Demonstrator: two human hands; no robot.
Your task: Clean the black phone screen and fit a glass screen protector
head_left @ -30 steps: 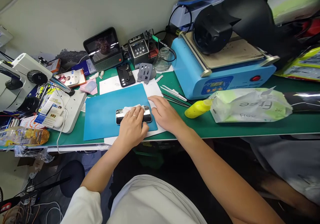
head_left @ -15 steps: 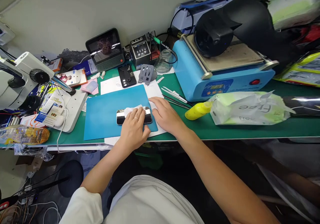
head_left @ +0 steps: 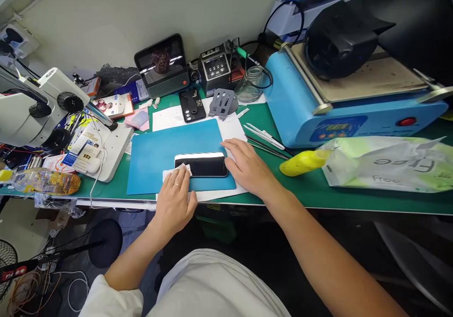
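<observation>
Head view: one phone (head_left: 201, 165), left hand (head_left: 175, 199) pressing one wipe (head_left: 177, 171), right hand (head_left: 247, 168) flat, steadying it.

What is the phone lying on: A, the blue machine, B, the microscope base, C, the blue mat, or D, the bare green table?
C: the phone lies flat on the blue mat, between the left hand and right hand.
</observation>
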